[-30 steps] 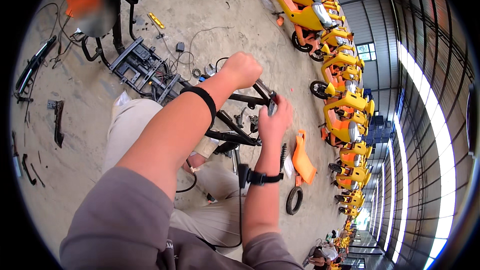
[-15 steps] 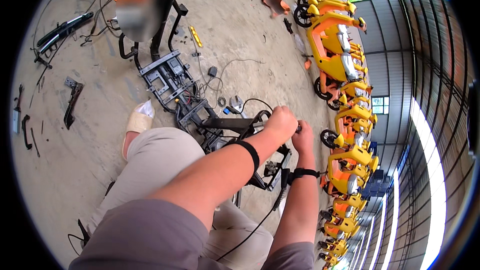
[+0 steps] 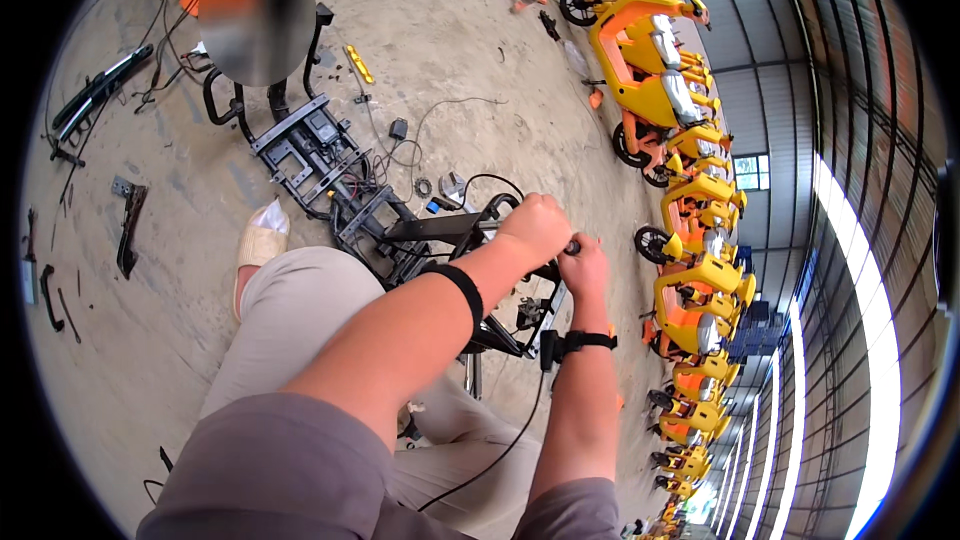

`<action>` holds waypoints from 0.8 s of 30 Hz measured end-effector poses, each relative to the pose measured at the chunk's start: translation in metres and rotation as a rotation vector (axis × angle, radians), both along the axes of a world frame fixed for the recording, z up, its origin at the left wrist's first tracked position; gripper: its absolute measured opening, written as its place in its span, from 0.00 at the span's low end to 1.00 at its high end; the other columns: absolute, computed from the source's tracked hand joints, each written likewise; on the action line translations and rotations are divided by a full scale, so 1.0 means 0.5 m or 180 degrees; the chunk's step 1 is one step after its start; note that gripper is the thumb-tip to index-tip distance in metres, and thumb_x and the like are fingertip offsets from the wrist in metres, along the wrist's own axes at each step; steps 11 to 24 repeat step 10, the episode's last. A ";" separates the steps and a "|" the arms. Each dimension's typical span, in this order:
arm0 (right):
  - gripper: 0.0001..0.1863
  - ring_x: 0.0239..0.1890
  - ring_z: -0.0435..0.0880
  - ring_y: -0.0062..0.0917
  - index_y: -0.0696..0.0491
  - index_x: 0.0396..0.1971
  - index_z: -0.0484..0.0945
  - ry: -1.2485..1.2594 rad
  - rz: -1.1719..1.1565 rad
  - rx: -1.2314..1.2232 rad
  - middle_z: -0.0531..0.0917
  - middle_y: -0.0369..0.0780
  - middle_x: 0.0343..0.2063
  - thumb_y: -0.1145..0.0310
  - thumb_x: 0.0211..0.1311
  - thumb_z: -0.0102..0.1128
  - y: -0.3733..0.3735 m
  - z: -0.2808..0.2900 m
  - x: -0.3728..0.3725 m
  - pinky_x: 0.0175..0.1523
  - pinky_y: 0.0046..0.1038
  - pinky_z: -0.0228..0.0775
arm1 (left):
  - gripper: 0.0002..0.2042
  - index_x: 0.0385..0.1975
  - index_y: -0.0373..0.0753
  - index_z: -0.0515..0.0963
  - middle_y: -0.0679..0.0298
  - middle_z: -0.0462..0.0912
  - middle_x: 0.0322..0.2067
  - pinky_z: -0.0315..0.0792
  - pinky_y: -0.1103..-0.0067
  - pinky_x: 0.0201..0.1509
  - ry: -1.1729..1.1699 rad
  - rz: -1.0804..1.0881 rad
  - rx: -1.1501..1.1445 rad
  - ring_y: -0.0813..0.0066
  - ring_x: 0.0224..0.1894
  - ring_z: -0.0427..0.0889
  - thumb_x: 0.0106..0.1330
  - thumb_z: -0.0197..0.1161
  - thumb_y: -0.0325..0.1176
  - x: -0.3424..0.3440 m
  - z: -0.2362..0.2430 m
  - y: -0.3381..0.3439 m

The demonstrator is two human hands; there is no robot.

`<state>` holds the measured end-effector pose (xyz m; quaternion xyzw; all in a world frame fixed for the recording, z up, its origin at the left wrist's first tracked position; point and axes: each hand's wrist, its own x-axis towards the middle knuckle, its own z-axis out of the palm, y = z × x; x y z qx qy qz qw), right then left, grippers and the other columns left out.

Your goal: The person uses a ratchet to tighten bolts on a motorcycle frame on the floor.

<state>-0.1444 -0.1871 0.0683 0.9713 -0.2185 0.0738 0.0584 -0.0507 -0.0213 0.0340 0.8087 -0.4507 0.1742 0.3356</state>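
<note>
Both hands are close together over the rear end of a stripped black scooter frame point(image 3: 430, 228), which lies on the floor in front of me. My left hand point(image 3: 538, 227) is closed in a fist at the frame's looped tubes; what its fingers grip is hidden. Just right of it and slightly nearer, my right hand point(image 3: 586, 268) curls its thumb and fingers round a small black round-ended piece point(image 3: 572, 248). Most of that piece is covered, so its kind cannot be told. Black straps circle both forearms, and a black cable runs from the right one.
Loose wires, a dark box point(image 3: 399, 129), a yellow tool point(image 3: 359, 64) and an adjustable wrench point(image 3: 453, 188) lie beyond the frame. Dark metal parts point(image 3: 128, 225) are scattered on the left. Yellow scooters point(image 3: 640, 70) line the right side. A blurred figure point(image 3: 255, 15) is at the far left.
The whole view has shifted, so the frame, floor parts and scooters appear further left and higher. Both hands stay closed together at the frame's rear end, with little visible movement against it.
</note>
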 end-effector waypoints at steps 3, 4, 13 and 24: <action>0.13 0.34 0.82 0.50 0.57 0.24 0.80 -0.0277 -0.0124 0.0195 0.83 0.52 0.27 0.60 0.50 0.67 0.030 -0.008 0.017 0.39 0.45 0.74 | 0.06 0.25 0.42 0.84 0.62 0.86 0.26 0.77 0.71 0.40 -0.0041 -0.0007 -0.0050 0.65 0.37 0.84 0.53 0.61 0.34 0.015 -0.011 0.015; 0.13 0.34 0.82 0.50 0.57 0.24 0.80 -0.0371 -0.0200 0.0232 0.83 0.52 0.27 0.60 0.50 0.67 0.021 -0.008 0.007 0.39 0.45 0.74 | 0.06 0.25 0.43 0.84 0.63 0.86 0.26 0.77 0.71 0.40 -0.0123 -0.0036 -0.0031 0.65 0.37 0.84 0.54 0.61 0.34 0.008 -0.008 0.005; 0.08 0.36 0.83 0.49 0.55 0.24 0.81 -0.0481 -0.0114 0.0226 0.83 0.51 0.28 0.66 0.50 0.64 0.014 -0.008 -0.006 0.42 0.46 0.75 | 0.03 0.22 0.44 0.81 0.64 0.84 0.25 0.77 0.70 0.36 -0.0446 -0.0179 -0.0151 0.65 0.33 0.84 0.52 0.61 0.33 0.014 -0.014 0.010; 0.08 0.36 0.83 0.49 0.55 0.24 0.81 -0.0481 -0.0114 0.0226 0.83 0.51 0.28 0.66 0.50 0.64 0.014 -0.008 -0.006 0.42 0.46 0.75 | 0.03 0.22 0.44 0.81 0.64 0.84 0.25 0.77 0.70 0.36 -0.0446 -0.0179 -0.0151 0.65 0.33 0.84 0.52 0.61 0.33 0.014 -0.014 0.010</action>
